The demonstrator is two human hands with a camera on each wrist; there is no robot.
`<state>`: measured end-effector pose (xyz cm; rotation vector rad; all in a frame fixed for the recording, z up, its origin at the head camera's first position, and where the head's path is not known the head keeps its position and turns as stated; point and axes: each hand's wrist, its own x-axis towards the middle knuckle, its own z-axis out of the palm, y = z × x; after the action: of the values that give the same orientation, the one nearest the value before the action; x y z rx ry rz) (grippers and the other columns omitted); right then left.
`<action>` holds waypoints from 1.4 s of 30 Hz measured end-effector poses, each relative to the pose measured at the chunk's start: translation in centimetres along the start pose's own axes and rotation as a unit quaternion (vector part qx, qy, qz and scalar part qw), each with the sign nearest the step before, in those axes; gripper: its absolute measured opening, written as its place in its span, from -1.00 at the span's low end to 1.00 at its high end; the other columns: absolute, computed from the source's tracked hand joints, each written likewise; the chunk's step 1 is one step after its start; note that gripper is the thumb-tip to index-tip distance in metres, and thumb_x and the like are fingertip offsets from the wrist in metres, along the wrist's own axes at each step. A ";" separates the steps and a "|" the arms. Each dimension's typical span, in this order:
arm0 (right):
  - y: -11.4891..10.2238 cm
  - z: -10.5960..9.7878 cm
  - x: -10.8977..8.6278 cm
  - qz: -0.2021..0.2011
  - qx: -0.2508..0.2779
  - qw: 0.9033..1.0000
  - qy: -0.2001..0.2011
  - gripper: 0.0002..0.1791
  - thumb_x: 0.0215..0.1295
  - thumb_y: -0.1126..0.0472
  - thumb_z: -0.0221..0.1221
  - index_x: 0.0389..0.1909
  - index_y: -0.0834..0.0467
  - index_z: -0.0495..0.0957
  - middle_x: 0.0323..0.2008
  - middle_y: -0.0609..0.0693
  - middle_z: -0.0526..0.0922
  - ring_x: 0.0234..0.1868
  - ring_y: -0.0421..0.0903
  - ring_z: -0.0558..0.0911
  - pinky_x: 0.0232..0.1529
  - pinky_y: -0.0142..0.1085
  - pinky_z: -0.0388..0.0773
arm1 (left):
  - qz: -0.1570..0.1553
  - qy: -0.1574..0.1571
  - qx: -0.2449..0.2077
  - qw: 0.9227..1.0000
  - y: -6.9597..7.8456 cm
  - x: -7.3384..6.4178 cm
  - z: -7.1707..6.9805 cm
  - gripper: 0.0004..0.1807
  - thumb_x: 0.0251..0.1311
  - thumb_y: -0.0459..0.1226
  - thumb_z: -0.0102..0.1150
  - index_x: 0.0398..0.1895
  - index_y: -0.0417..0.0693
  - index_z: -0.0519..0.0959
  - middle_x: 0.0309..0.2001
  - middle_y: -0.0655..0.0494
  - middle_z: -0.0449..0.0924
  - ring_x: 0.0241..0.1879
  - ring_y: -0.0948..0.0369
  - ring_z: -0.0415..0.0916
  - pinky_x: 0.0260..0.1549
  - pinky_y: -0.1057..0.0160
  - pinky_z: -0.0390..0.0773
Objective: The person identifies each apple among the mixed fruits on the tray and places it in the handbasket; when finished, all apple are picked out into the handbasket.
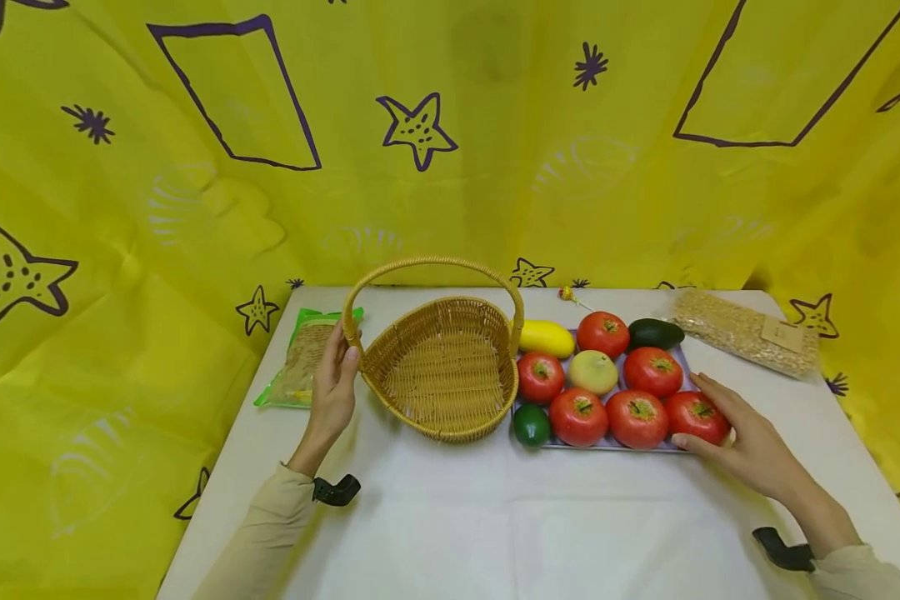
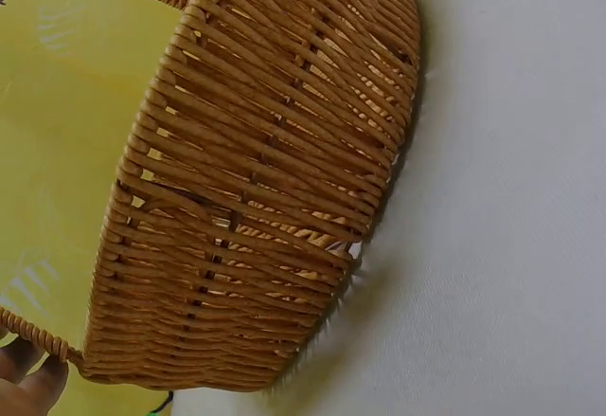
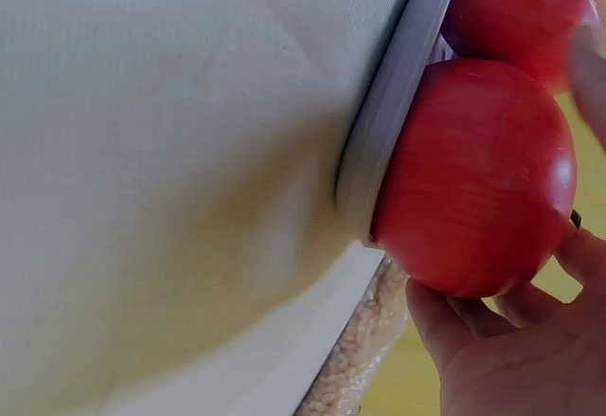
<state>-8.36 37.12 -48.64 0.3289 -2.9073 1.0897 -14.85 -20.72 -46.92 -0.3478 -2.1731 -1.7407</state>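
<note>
Right hand [image 1: 750, 450] had fingers curled round red fruit [image 1: 696, 417] at tray's [image 3: 393, 103] four o'clock; left hand [image 1: 333, 400] gripped handle [image 1: 437, 260] at basket's [image 1: 450, 383] ten, nothing inside yet.

At your left fingers [image 1: 332, 354] is a golden-brown woven basket [image 1: 450, 383]; left of them, a green-edged packet [image 1: 292, 367]. Your right fingers [image 1: 723, 398] meet a red fruit [image 1: 694, 417], and beyond them the yellow backdrop [image 1: 495, 192] carries dark purple-outlined stars [image 1: 418, 129].
</note>
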 end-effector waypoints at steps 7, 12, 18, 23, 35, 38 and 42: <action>1.0 0.6 -0.4 0.010 -0.026 0.998 0.061 0.05 0.04 0.13 0.65 0.55 0.21 0.35 0.32 0.44 0.51 0.17 -0.27 0.51 0.07 -0.75 0.35 | -0.008 0.055 -0.017 0.998 -0.2 0.3 0.7 -0.47 0.70 -0.33 -0.11 0.65 -0.09 0.27 0.45 -0.33 0.46 0.45 -0.19 0.42 0.33 0.49 0.50; 0.8 0.7 -0.4 0.027 -0.001 0.995 0.096 -0.01 -0.10 0.14 0.72 0.38 0.32 0.48 0.14 0.14 0.65 -0.01 -0.86 0.23 -0.13 -0.90 0.34 | 0.001 0.105 -0.026 0.994 -0.2 0.6 1.3 -0.53 0.66 -0.33 -0.03 0.55 -0.14 0.42 0.33 -0.36 0.57 0.31 0.24 0.59 0.25 0.46 0.58; 0.6 -0.1 -0.6 0.069 0.024 0.991 0.115 -0.06 -0.15 0.14 0.75 0.32 0.27 0.58 -0.02 -0.77 0.37 -0.07 -0.87 0.30 -0.19 -0.88 0.41 | 0.018 0.145 -0.016 0.989 -0.3 1.0 1.7 -0.58 0.62 -0.37 0.04 0.45 -0.21 0.53 0.18 -0.40 0.66 0.14 0.42 0.65 0.11 0.50 0.63; 0.3 -1.2 -0.7 0.089 0.040 0.987 0.126 -0.04 -0.10 0.16 0.73 0.41 0.15 0.57 0.02 -0.80 0.38 0.01 -0.82 0.30 -0.16 -0.89 0.40 | 0.026 0.151 -0.017 0.988 -0.7 1.1 1.7 -0.59 0.60 -0.41 0.05 0.42 -0.23 0.56 0.15 -0.39 0.69 0.11 0.38 0.70 0.11 0.49 0.64; -3.8 -3.0 1.7 0.034 0.138 0.980 0.141 -0.04 -0.11 0.52 0.63 0.43 0.23 0.54 0.14 -0.62 0.59 0.10 -0.67 0.55 -0.03 -0.80 0.51 | 0.056 0.151 -0.033 0.986 -1.1 1.4 1.5 -0.60 0.55 -0.49 0.05 0.38 -0.29 0.57 0.07 -0.48 0.69 0.02 0.31 0.77 0.15 0.44 0.66; -4.9 -2.8 2.5 0.021 0.133 0.983 0.129 -0.05 -0.11 0.51 0.64 0.42 0.23 0.55 0.12 -0.62 0.60 0.09 -0.64 0.57 -0.04 -0.78 0.53 | 0.056 0.152 -0.033 0.986 -1.2 1.4 1.5 -0.60 0.55 -0.49 0.05 0.38 -0.28 0.58 0.07 -0.47 0.70 0.02 0.28 0.77 0.15 0.44 0.66; -6.6 -2.4 3.5 0.016 0.133 0.986 0.096 -0.07 -0.05 0.43 0.65 0.44 0.18 0.55 0.14 -0.62 0.58 0.04 -0.65 0.59 -0.07 -0.74 0.58 | 0.059 0.153 -0.036 0.986 -1.3 1.3 1.5 -0.60 0.54 -0.51 0.06 0.36 -0.31 0.58 0.05 -0.49 0.70 0.01 0.26 0.78 0.15 0.42 0.67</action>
<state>-10.53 33.22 -42.20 0.1689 -2.6102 1.4320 -16.76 -19.53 -47.88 -0.2050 -1.8423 -1.6856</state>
